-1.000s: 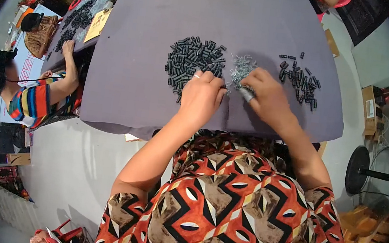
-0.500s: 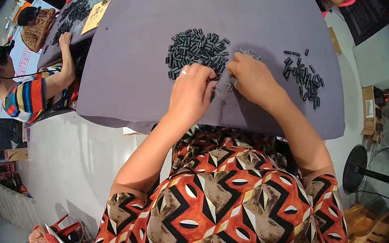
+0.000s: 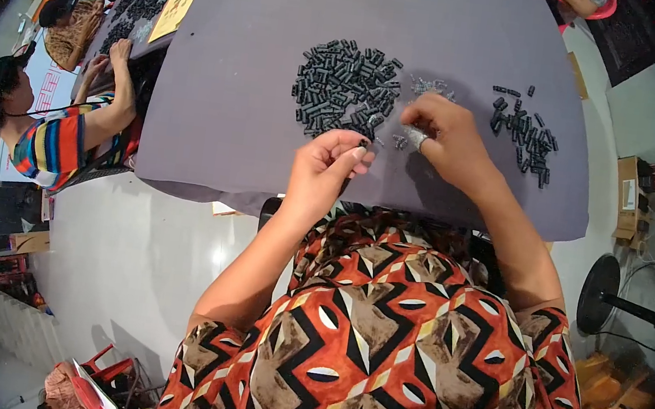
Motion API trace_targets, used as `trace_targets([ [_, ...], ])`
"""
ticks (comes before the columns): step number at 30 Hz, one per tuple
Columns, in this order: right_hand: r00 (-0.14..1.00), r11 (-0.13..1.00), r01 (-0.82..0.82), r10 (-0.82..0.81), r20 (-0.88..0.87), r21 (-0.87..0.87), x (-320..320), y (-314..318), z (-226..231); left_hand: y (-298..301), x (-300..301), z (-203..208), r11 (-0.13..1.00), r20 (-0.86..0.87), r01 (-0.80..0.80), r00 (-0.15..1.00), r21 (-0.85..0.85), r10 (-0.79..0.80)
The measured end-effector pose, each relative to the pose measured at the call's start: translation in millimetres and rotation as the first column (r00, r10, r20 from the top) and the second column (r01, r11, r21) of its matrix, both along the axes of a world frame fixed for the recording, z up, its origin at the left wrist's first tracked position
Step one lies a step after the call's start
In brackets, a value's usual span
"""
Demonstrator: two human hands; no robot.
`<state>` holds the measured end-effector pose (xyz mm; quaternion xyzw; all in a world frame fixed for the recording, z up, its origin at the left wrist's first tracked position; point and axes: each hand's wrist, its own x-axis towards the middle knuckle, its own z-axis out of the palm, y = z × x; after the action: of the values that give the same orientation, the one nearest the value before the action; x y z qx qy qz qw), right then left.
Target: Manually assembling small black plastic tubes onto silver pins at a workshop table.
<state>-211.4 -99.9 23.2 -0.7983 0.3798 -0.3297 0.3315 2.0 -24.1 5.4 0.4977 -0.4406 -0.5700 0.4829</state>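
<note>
A small black piece (image 3: 364, 143) sits pinched between the thumb and fingertips of the left hand (image 3: 324, 167), just above the near part of the grey tabletop (image 3: 233, 111); the piece is tiny in this view, so its exact shape cannot be told. The left hand's fingers are curled together around that pinch. Just beside it, at about 2 o'clock, the right hand (image 3: 446, 141) hovers with its fingers bent and pressed together; something small and silvery (image 3: 417, 140) shows at its fingertips, probably a metal part, though the view is too coarse to be sure. At 12 o'clock from the left hand lies a large heap of black pieces (image 3: 342, 88), spread loosely on the tabletop and nearly touching both hands. At the heap's right edge, just beyond the right hand's knuckles, is a little scatter of pale metallic bits (image 3: 432, 86). Further out at 3 o'clock a smaller pile of black pieces (image 3: 526, 135) lies well apart from the main heap. The person wears a patterned orange, brown and black garment (image 3: 392, 343). At 9 o'clock, along the tabletop's left side, another person in a striped shirt (image 3: 52, 150) rests an arm on the edge, near a yellow card (image 3: 173, 14).
</note>
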Motion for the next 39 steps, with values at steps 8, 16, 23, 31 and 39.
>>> trace_targets([
  [8, 0.925, 0.953, -0.184, 0.086, 0.370, 0.239, 20.2, 30.8, 6.5, 7.3, -7.3, -3.1, 0.998, 0.104, 0.042, 0.994, -0.042, -0.037],
  [16, 0.962, 0.923, -0.143, 0.044, 0.269, 0.358, 9.7, 39.2, 8.4, 14.4, -11.6, 9.8, 0.909, 0.593, 0.192, 0.802, -0.370, 0.072],
  [23, 0.983, 0.908, -0.152, 0.099, 0.152, 0.391, 11.0, 40.0, 9.2, 19.3, -11.0, -3.1, 0.823, 0.632, 0.295, 0.769, -0.486, 0.098],
  [31, 0.972, 0.891, -0.168, 0.077, 0.222, 0.422, 14.1, 39.9, 4.3, 24.0, -8.2, 0.5, 0.915, 0.495, 0.189, 0.869, -0.357, 0.014],
  [39, 0.975, 0.865, -0.209, 0.149, 0.163, 0.456, 9.3, 33.6, 10.4, 19.2, -8.0, -2.8, 0.902, 0.495, 0.205, 0.869, -0.381, 0.012],
])
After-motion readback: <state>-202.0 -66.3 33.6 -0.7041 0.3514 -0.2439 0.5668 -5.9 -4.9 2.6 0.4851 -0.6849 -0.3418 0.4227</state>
